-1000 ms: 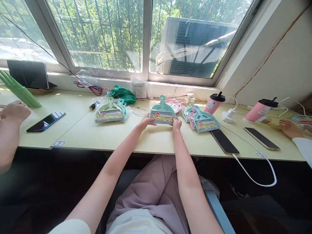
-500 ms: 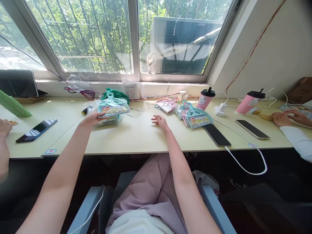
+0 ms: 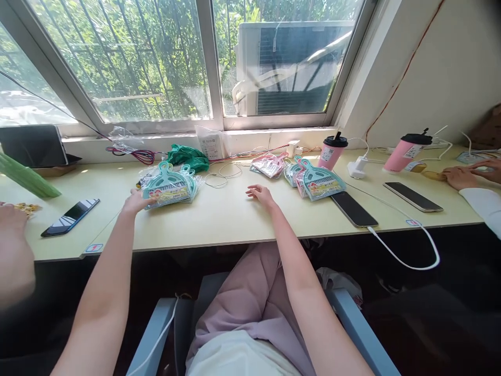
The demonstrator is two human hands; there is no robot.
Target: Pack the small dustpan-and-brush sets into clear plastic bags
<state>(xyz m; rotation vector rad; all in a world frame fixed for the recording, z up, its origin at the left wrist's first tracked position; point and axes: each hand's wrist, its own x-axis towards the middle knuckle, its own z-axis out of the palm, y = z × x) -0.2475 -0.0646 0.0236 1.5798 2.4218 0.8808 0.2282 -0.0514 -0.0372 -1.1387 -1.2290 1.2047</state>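
Observation:
My left hand (image 3: 136,201) is closed on the left edge of a teal mini dustpan-and-brush set (image 3: 168,189) in clear wrap with a printed label. This set lies on top of a pile of similar wrapped sets (image 3: 191,184) on the left of the table. My right hand (image 3: 260,194) hovers over or rests on the middle of the table, fingers apart and loosely bent, holding nothing. To its right is another pile of wrapped dustpan sets (image 3: 321,180), teal and pink. Behind it lie pink wrapped sets (image 3: 269,164).
A phone (image 3: 354,209) with a white cable lies partly under the right pile. Pink cups (image 3: 327,155) stand behind. Green plastic (image 3: 188,156) and cables lie by the window. Another phone (image 3: 70,216) lies left. Other people's hands (image 3: 462,177) are at both sides.
My left hand has lowered the teal dustpan set onto the left pile, moving slightly left and down. My right hand keeps about the same place. The view has shifted slightly.

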